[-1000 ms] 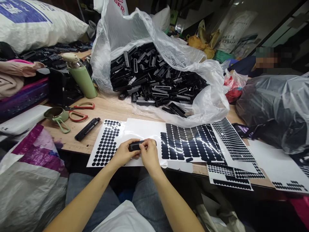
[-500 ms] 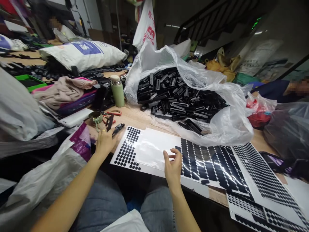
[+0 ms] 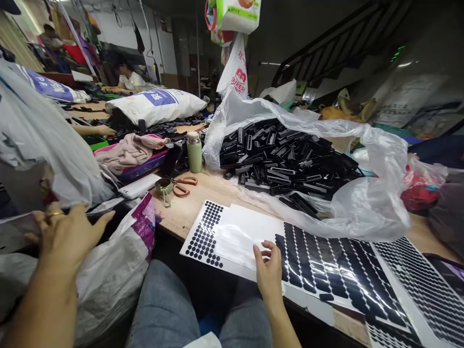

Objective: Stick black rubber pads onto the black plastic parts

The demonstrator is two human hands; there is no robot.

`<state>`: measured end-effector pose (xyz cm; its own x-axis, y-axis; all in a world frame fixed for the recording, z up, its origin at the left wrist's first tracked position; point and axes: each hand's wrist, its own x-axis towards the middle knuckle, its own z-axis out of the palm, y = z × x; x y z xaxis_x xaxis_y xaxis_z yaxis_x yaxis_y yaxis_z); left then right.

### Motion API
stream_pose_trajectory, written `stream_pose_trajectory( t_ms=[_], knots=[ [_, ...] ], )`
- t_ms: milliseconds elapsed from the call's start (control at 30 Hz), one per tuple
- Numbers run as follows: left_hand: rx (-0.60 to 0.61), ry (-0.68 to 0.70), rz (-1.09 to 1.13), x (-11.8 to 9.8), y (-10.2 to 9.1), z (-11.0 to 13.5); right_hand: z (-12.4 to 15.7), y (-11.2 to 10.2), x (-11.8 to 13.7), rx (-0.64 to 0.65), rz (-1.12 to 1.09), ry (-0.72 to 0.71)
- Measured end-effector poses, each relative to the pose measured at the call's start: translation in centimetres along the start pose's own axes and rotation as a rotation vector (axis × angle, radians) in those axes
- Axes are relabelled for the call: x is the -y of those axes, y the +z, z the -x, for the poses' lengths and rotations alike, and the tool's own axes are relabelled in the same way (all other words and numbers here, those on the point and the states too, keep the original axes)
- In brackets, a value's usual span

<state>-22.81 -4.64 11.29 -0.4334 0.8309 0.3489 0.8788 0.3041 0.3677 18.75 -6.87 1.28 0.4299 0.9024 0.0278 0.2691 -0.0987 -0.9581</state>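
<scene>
My left hand [image 3: 67, 234] is over the white woven sack [image 3: 108, 266] at the left, its fingers spread and nothing visible in it. My right hand [image 3: 270, 266] rests at the front edge of the white backing sheet [image 3: 250, 224]. Its fingers are loosely curled, with a small gap between thumb and fingertips and nothing visible there. Round black stickers [image 3: 206, 237] cover the sheet's left end. To the right of this hand lies a sheet of long black stickers [image 3: 326, 266]. Behind the sheets, a clear plastic bag [image 3: 380, 208] spills open around a heap of black plastic pieces [image 3: 282, 159].
Red-handled scissors [image 3: 186, 181], a small metal cup [image 3: 164, 185] and a green flask [image 3: 195, 153] stand left of the bag. A white box [image 3: 139, 187] lies beside a basket holding a beige cloth [image 3: 132, 152]. Another sticker sheet [image 3: 424, 285] lies far right. A co-worker's hand [image 3: 103, 130] shows at left.
My left hand has moved left from the table to the sack. Black pieces that were beside it no longer show on the table. My right hand stays at the sheet; the view has turned left.
</scene>
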Motion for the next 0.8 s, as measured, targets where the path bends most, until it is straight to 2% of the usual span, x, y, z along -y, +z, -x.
stream_pose_trajectory(
  t_ms=[67, 133, 200, 300, 400, 467, 567, 667, 733, 800],
  knots=[
    [-0.146, 0.044, -0.173, -2.1, 1.7, 0.2, -0.1, -0.4, -0.2, -0.008, -0.004, 0.007],
    [-0.186, 0.179, -0.128, -5.7, 4.1, 0.4, -0.4, -0.8, -0.5, -0.013, 0.009, 0.012],
    [-0.137, 0.325, 0.037, -10.3, 7.1, 0.2, -0.7, -1.2, -0.6, -0.009, 0.035, 0.012],
    [0.029, 0.528, 0.182, -18.5, 12.6, -1.4, -1.2, -1.4, -0.4, 0.013, 0.071, -0.006],
    [0.14, 0.622, 0.179, -26.4, 18.2, -4.6, -2.0, -2.5, -0.2, -0.007, 0.081, -0.051],
    [0.161, 0.641, 0.161, -30.4, 21.1, -7.2, -3.0, -4.2, -0.4, -0.061, 0.09, -0.077],
    [0.171, 0.65, 0.127, -33.6, 23.9, -11.7, -5.9, -8.3, -0.4, -0.163, 0.141, -0.107],
    [0.208, 0.647, 0.084, -34.4, 25.7, -16.0, -10.5, -12.2, 0.7, -0.217, 0.227, -0.153],
    [0.279, 0.644, 0.011, -34.5, 26.8, -18.1, -14.5, -13.5, 1.7, -0.233, 0.282, -0.187],
    [0.324, 0.649, -0.057, -34.6, 27.7, -19.1, -18.6, -13.5, 2.2, -0.236, 0.33, -0.197]
  ],
)
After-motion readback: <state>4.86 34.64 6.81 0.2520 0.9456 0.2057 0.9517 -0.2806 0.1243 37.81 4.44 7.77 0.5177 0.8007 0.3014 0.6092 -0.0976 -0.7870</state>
